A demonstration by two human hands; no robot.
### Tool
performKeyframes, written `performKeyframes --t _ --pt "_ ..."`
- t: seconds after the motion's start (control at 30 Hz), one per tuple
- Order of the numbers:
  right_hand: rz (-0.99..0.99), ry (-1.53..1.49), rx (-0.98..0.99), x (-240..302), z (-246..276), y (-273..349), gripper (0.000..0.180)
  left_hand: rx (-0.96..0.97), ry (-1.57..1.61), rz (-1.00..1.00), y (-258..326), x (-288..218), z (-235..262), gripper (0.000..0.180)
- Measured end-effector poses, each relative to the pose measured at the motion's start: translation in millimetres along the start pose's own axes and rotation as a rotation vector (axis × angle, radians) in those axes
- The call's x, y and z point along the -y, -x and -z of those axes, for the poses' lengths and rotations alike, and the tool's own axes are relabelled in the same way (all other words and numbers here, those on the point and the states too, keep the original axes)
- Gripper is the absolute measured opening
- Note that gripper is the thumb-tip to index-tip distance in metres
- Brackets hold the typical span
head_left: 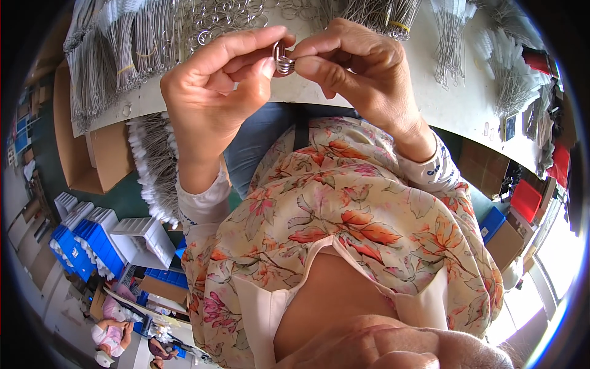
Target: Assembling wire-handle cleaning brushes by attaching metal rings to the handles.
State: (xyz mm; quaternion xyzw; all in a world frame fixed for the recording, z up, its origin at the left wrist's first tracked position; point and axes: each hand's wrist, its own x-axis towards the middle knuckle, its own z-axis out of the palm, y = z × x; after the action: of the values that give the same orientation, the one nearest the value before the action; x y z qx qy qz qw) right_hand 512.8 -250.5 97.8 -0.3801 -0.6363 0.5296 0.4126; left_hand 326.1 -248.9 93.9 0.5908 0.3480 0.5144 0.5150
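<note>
Above the near edge of the pale table [452,101], both my hands meet at a small group of shiny metal rings [284,65]. My left hand [224,80] pinches them from the left between thumb and fingers. From the right, my right hand [359,67] closes thumb and forefinger on the same rings. How many rings there are is hard to make out. Beyond my left hand lies a spread of loose metal rings [230,17]. Bundles of thin wire brushes with looped ends [98,74] lie at the left of the table.
More wire brushes [452,43] and white-bristled ones [510,74] lie on the right. A cardboard box [77,135] stands left of the table, beside a hanging row of white-tipped brushes [153,166]. Blue and white crates [101,243] are stacked behind, where other people [110,332] sit.
</note>
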Motion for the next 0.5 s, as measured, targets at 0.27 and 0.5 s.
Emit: performKeyframes --t 0.27,0.5 --pt "-0.103 -0.272 -0.067 0 -5 -2 0.012 0.035 -0.093 -0.098 -2 9 1 0.026" --pt "0.114 0.153 -0.005 -7 3 -9 0.012 0.107 0.079 0.151 -10 11 11 0.025"
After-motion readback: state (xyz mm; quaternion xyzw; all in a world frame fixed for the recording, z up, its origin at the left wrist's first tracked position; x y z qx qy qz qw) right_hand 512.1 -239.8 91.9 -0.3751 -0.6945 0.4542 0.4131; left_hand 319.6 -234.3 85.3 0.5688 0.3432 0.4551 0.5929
